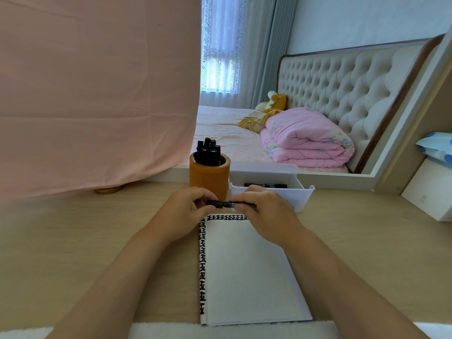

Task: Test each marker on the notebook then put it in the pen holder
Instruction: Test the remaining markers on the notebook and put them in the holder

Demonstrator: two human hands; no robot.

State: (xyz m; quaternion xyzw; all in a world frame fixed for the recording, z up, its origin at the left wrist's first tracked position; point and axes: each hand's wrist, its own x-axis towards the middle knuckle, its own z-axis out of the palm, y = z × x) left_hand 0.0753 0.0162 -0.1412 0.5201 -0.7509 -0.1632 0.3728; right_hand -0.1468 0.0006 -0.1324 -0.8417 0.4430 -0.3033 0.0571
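Fingers point(203, 193) of left hand point(182, 211) and right hand point(265, 211) tight around black marker point(223, 204) above notebook point(244, 270).

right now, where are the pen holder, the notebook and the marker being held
pen holder point(209, 176), head view, on its wooden front wall
notebook point(247, 270), head view, on the blank white page
marker point(225, 204), head view, on the exposed middle of its black barrel

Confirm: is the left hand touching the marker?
Touching. The head view shows the left hand pinching the marker at its left end, while the right hand grips the other end.
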